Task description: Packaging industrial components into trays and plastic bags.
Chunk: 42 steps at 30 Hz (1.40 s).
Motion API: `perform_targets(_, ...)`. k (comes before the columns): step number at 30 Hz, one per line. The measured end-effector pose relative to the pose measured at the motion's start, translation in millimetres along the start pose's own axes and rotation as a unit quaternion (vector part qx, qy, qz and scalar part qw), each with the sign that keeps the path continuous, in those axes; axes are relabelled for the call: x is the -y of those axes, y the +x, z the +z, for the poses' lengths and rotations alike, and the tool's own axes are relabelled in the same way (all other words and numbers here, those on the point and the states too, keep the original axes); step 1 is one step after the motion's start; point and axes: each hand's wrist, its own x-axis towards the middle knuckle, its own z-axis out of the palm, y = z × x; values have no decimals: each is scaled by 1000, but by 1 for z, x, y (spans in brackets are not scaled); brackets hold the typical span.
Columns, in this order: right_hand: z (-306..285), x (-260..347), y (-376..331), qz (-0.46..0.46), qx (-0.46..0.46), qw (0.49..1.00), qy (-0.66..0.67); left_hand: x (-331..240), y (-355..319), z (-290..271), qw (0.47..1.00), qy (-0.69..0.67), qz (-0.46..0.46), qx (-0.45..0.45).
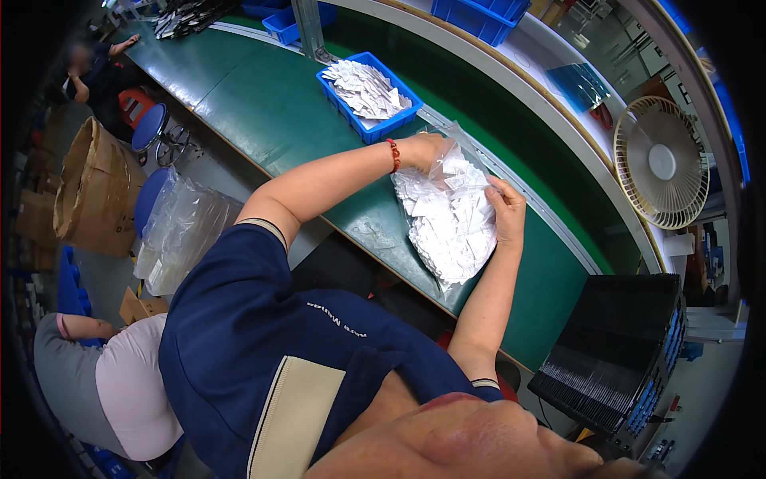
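A clear plastic bag (451, 231) full of small white folded paper-like pieces lies on the green table in front of me. My right hand (507, 209) is closed on the bag's right edge, thumb and fingers pinching the film. At the bag's upper left, by its loose mouth, is my left hand (421, 152), with a red bead bracelet on the wrist. Film and the turn of the hand hide most of its fingers. Just beyond the bag stands a blue plastic bin (369, 132) holding a heap of similar white pieces (363, 89).
The green table (263, 104) runs to the far left, where a person (88, 68) sits. A black slotted rack (602, 351) stands at the right end. On the shelf are a fan (661, 162) and a blue crate (479, 20). Behind me, someone bends near a cardboard box (100, 191).
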Motion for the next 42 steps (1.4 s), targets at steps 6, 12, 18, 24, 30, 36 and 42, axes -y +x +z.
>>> perform_targets(6, 0, 3, 0, -1, 5, 1000, -3, -41, -15, -24, 999, 1, -38, 1)
perform_targets(12, 4, 5, 0, -6, 7, 1000, 2, -29, -16, -23, 995, -97, -25, 29)
perform_targets(18, 1, 5, -1, 7, 3, 1000, 10, -18, -24, -47, 954, -262, -53, -134)
perform_targets(24, 4, 6, -1, 0, 5, 1000, 3, 2, -36, -80, 845, -469, -188, -176)
perform_targets(30, 2, 2, -1, 14, 1, 1000, 2, 48, -66, -122, 802, -498, -212, -253)
perform_targets(36, 1, 1, 0, 18, 5, 1000, -4, 85, -66, -127, 811, -364, -307, -339)
perform_targets(42, 0, -2, -1, 29, 0, 1000, 12, 81, -33, -82, 868, -104, -360, -326)
